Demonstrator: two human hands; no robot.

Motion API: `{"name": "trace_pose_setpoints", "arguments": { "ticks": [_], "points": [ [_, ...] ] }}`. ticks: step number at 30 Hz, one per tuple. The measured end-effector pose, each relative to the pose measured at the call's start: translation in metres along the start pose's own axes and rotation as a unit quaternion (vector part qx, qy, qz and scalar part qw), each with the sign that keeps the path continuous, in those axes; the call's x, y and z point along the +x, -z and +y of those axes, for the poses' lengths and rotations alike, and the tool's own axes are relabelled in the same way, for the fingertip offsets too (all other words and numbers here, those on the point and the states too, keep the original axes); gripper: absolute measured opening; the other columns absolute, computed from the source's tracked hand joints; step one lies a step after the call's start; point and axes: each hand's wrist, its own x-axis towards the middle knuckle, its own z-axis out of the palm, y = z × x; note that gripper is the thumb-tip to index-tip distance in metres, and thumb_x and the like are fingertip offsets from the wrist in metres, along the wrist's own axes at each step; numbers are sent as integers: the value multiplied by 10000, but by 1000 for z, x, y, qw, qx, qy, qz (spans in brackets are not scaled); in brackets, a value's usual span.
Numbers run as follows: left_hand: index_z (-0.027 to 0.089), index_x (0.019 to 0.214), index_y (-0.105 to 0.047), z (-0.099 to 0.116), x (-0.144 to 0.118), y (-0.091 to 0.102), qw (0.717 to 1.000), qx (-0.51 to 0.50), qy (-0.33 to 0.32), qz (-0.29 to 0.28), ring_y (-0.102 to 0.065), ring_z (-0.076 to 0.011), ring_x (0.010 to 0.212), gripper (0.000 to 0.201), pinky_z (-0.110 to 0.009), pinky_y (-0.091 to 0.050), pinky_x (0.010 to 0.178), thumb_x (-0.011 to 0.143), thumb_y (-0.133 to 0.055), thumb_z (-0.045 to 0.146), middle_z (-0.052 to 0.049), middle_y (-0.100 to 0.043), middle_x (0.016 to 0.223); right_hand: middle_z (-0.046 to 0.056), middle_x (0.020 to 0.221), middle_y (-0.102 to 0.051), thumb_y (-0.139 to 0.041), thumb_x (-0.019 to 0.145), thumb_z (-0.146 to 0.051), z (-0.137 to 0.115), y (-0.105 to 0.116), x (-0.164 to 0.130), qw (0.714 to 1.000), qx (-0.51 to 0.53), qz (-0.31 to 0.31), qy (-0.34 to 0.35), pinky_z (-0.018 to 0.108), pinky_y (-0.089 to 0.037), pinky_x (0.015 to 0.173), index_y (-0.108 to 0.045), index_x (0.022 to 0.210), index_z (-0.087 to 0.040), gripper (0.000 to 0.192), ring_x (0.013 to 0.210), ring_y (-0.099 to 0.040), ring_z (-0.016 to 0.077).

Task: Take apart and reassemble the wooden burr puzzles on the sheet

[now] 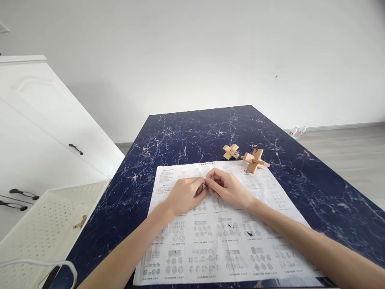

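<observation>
My left hand (186,193) and my right hand (229,188) meet over the upper middle of a printed instruction sheet (192,248). Fingers of both hands are curled, with the fingertips pinched together; anything between them is hidden. Rows of small diagrams cover the sheet. Just past its top edge lies a small cross-shaped wooden interlocking puzzle (231,151), marked with a 6. A larger wooden puzzle (254,161), marked with a 3, rests on the sheet's upper right corner, beyond my right hand.
The sheet lies on a dark blue marbled table (192,134). Left of the table, a white perforated basket (57,212) holds a wooden piece (80,222). A white cable (36,263) crosses the lower left. White cabinets (45,132) stand at left; plastic bottles (297,131) are beyond the right edge.
</observation>
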Motion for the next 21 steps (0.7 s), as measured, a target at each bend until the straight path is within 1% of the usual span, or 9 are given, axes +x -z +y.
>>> {"name": "trace_pose_setpoints", "arguments": {
  "ticks": [10,21],
  "points": [
    [221,765,-505,1,0,1,1000,-1,4,-4,-584,-158,579,262,-294,-399,552,1024,-545,238,21,-627,685,-23,688,-604,-552,1062,-457,2,0,1,1000,3,1,-1,294,-399,568,-578,909,-229,276,597,-510,149],
    [219,772,-509,-1,-2,0,1000,4,0,-2,-596,-158,587,252,-294,-408,552,1020,-549,235,18,-637,688,-28,683,-602,-552,1074,-421,2,-1,1,1000,6,-2,-1,297,-390,572,-579,915,-231,249,596,-507,146]
  ]
}}
